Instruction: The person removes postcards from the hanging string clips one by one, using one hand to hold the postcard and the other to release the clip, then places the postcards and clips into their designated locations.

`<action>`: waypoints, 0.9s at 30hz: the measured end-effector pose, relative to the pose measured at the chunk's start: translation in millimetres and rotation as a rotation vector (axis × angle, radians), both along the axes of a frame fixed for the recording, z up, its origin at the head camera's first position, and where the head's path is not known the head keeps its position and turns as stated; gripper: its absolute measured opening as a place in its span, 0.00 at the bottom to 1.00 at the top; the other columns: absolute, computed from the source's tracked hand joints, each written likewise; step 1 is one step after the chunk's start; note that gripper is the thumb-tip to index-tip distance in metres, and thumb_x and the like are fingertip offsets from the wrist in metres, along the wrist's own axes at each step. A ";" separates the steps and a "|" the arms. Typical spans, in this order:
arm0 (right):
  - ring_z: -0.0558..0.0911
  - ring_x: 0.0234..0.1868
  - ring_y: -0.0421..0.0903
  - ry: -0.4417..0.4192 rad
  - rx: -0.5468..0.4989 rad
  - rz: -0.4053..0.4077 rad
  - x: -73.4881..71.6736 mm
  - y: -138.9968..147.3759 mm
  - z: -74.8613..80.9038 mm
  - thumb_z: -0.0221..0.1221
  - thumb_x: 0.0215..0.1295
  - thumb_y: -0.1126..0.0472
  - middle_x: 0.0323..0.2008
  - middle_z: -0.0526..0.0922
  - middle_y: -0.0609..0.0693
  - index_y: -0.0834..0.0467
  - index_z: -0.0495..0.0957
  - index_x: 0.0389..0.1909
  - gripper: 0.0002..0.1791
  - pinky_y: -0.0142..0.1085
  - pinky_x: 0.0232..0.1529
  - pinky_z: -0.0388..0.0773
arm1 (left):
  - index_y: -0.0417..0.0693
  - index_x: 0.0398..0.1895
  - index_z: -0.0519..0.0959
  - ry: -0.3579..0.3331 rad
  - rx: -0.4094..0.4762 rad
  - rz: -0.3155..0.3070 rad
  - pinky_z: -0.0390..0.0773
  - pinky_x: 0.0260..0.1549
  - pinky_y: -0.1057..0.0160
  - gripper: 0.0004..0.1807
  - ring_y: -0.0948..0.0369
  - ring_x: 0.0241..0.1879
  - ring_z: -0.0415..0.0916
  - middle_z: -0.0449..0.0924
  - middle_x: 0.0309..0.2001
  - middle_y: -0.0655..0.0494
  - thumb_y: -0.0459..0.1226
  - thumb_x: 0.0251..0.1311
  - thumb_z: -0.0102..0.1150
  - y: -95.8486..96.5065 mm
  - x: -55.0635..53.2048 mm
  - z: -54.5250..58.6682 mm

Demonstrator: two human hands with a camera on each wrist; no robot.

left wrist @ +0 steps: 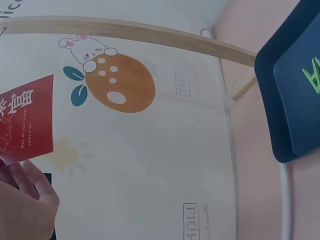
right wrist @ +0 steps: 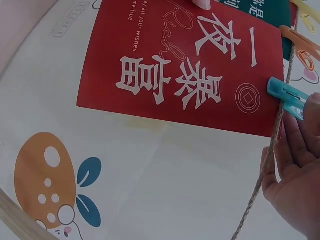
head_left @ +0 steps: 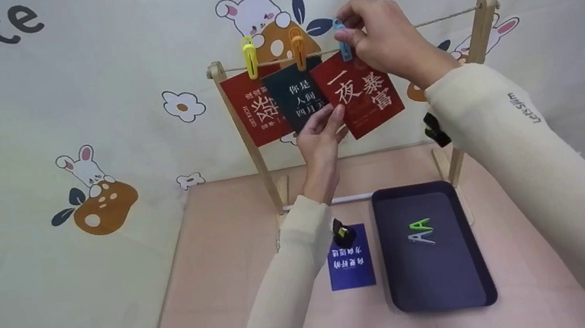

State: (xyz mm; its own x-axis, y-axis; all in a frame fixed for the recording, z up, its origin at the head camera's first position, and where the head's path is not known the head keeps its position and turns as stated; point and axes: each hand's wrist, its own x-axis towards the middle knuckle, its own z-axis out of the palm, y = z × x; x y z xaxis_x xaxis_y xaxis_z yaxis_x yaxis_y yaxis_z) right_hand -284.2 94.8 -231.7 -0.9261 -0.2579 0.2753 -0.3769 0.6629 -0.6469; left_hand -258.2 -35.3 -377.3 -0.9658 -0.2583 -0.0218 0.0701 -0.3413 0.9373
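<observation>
The white-lettered red card point(head_left: 360, 106) hangs below the rope point(head_left: 449, 16), long axis slanting down-right, its edge pinched by the left hand point(head_left: 319, 140), while the right hand point(head_left: 386, 36) pinches the blue clip point(head_left: 346, 52) on the rope.

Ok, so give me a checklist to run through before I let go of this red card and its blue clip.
1. Clip on rope: ok. The blue clip meets the rope at the top edge of the red card.
2. Clip's bite firm: cannot tell. Your right hand is pinching it.
3. Card steadied: ok. Your left hand holds its edge.
4. Card level: not ok. It tilts in the head view.
5. Card clear of its neighbour: not ok. It overlaps the dark green card.
6. Spare clips within sight: ok. A green clip and a gray clip lie in the tray.
</observation>
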 end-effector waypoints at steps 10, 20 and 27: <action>0.79 0.48 0.42 -0.013 -0.081 -0.040 2.0 -4.0 -3.0 0.54 0.75 0.54 0.52 0.79 0.52 0.57 0.73 0.60 0.18 0.36 0.52 0.83 | 0.39 0.48 0.85 -0.023 0.040 0.021 0.87 0.38 0.63 0.14 0.65 0.33 0.84 0.88 0.40 0.50 0.34 0.60 0.69 -1.9 1.3 -3.9; 0.80 0.44 0.41 0.066 -0.137 -0.033 5.2 -3.4 -5.9 0.57 0.73 0.58 0.48 0.81 0.52 0.58 0.77 0.55 0.14 0.38 0.54 0.82 | 0.39 0.50 0.85 -0.049 0.067 0.023 0.86 0.36 0.65 0.16 0.66 0.30 0.83 0.89 0.42 0.49 0.34 0.59 0.70 -1.6 3.2 -5.5; 0.79 0.42 0.38 0.097 -0.168 -0.038 6.2 -4.0 -4.1 0.56 0.74 0.56 0.46 0.81 0.50 0.57 0.78 0.54 0.14 0.35 0.52 0.82 | 0.39 0.52 0.85 -0.072 0.077 0.018 0.87 0.38 0.64 0.18 0.65 0.31 0.84 0.88 0.49 0.44 0.34 0.58 0.70 0.2 3.9 -2.7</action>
State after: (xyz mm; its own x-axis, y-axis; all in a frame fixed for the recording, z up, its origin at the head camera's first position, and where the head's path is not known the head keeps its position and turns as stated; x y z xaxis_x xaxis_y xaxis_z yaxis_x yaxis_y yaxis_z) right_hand -278.0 90.8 -235.8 -0.9012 -0.1661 0.4004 -0.4199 0.5638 -0.7112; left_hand -254.3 -35.1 -380.0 -0.9563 -0.2704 -0.1113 0.0105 -0.4122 0.9110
